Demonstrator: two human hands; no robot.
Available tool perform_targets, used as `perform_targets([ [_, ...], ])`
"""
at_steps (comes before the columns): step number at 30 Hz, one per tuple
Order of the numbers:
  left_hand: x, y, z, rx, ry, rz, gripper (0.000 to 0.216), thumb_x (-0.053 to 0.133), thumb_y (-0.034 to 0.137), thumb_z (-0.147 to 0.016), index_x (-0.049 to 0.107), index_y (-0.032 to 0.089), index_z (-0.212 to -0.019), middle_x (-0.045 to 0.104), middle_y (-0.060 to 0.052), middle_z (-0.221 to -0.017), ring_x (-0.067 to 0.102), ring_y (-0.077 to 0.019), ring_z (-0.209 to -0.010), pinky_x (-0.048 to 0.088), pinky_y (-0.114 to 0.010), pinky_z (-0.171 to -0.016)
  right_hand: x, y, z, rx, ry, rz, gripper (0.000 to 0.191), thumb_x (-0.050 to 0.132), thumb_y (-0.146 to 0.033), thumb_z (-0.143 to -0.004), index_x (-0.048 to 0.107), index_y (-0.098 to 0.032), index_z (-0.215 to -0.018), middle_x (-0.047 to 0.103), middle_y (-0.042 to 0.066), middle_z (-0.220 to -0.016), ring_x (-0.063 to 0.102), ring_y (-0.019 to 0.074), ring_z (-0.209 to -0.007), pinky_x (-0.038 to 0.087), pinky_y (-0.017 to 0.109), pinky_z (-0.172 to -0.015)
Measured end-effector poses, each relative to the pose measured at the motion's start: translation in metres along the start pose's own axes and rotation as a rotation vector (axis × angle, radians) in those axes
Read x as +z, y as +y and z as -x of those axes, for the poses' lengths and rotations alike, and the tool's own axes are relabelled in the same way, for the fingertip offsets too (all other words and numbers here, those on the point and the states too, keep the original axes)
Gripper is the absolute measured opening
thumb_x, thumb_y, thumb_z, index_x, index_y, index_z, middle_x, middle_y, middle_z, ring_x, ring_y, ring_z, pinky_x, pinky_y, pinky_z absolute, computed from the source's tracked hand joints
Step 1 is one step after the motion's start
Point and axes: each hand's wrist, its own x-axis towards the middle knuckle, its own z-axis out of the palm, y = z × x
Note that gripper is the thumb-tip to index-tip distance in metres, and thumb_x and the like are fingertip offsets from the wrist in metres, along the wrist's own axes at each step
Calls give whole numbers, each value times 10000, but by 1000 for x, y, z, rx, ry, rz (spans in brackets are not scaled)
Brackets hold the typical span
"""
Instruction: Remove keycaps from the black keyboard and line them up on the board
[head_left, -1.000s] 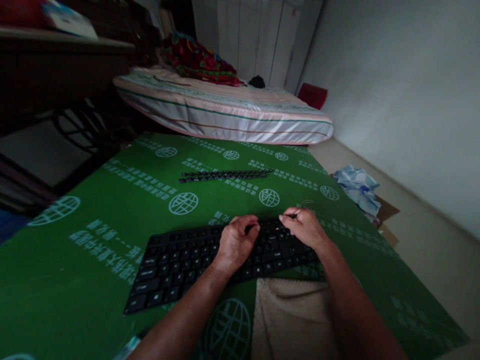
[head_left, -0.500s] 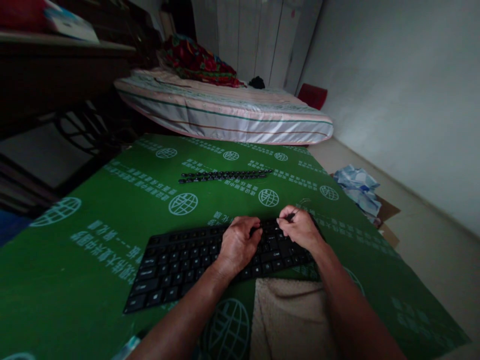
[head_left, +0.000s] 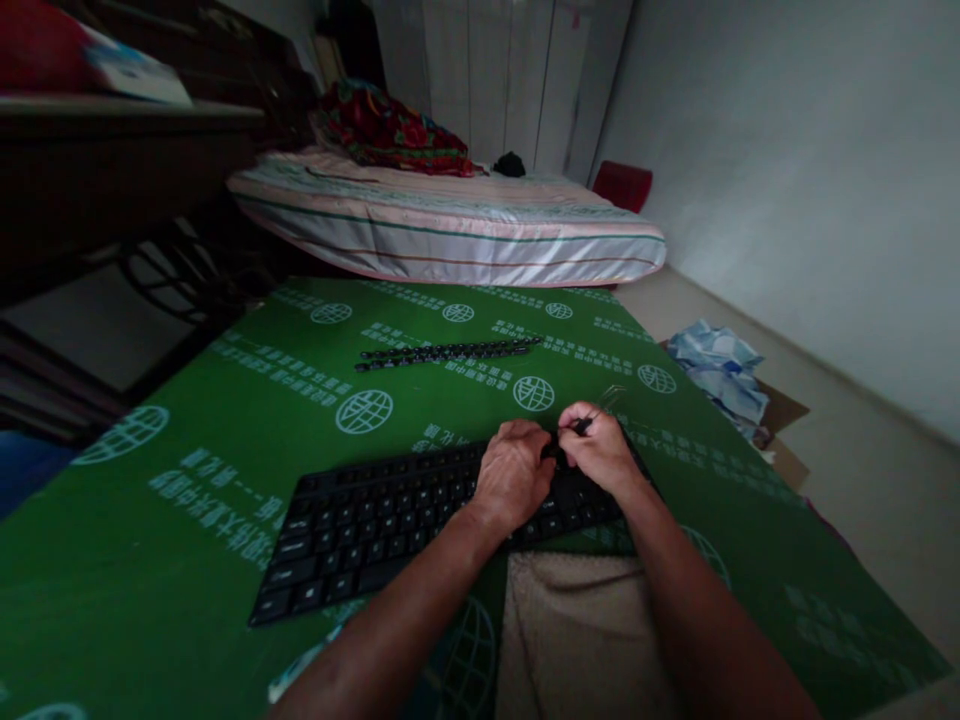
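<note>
A black keyboard (head_left: 360,520) with white-marked keys lies on the green printed tabletop (head_left: 187,560). Over its right half, my left hand (head_left: 514,470) is closed, thumb and fingertips meeting at the upper keys; what they pinch is too dark to make out. Close beside it, my right hand (head_left: 596,450) pinches a small dark-handled wire keycap puller (head_left: 583,427), its thin wire loops sticking out past the fingers. Farther back lie rows of small black keycaps (head_left: 450,352). My hands hide part of the keyboard's right side.
A brown cloth (head_left: 574,630) shows between my forearms. Beyond the tabletop stands a bed (head_left: 465,235) with a red flowered blanket (head_left: 397,135). Crumpled blue-white material (head_left: 716,370) and cardboard lie on the floor at right. A dark wooden table (head_left: 127,170) is at left.
My left hand has moved right along the keyboard, close to my right hand. My right hand has shifted only slightly and still holds the keycap puller. The view has tilted a little.
</note>
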Motion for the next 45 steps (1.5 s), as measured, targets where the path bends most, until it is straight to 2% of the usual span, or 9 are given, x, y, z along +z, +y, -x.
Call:
perform_targets([
  [7, 17, -12, -4, 14, 18, 42, 155, 628, 150, -718, 672, 190, -861, 651, -66, -1021, 563, -238, -983, 454, -382, -893, 0, -1, 0, 9, 31, -43, 75, 503, -189, -588, 503, -189, -663, 454, -76, -398, 412, 73, -340, 311, 182, -346],
  [20, 17, -9, -2, 9, 15, 62, 118, 621, 153, -737, 644, 195, -845, 642, -63, -1042, 554, -237, -987, 442, -387, -865, 1, 3, 0, 36, 75, -101, 88, 499, -187, -580, 515, -179, -666, 438, -82, -350, 379, 60, -295, 258, 162, -311],
  [32, 21, -13, -2, 24, 28, 43, 129, 645, 164, -722, 637, 211, -842, 627, -48, -1052, 549, -236, -997, 432, -381, -873, -3, 1, 0, 96, 31, -158, 74, 538, -221, -621, 523, -180, -682, 468, -79, -336, 308, 48, -247, 197, 149, -263],
  [37, 19, -12, -2, -4, 56, 118, 95, 642, 141, -721, 618, 203, -789, 649, -40, -1010, 572, -221, -966, 449, -372, -861, -5, 2, 1, 52, 35, -215, 110, 572, -267, -673, 539, -167, -701, 489, -71, -366, 319, 41, -244, 202, 149, -263],
  [41, 16, -12, -3, -60, 109, 251, 103, 630, 127, -729, 614, 201, -798, 666, -37, -1015, 592, -209, -964, 460, -356, -875, -8, 0, 3, -50, 42, -283, 201, 602, -350, -728, 552, -158, -695, 518, -53, -415, 367, 38, -283, 233, 149, -289],
  [45, 15, -12, -2, -153, 163, 378, 80, 583, 174, -777, 633, 192, -837, 693, -33, -901, 635, -191, -862, 493, -318, -807, -12, 0, 3, -124, 130, -268, 322, 546, -460, -786, 609, -145, -791, 568, -19, -501, 435, 50, -340, 304, 158, -319],
])
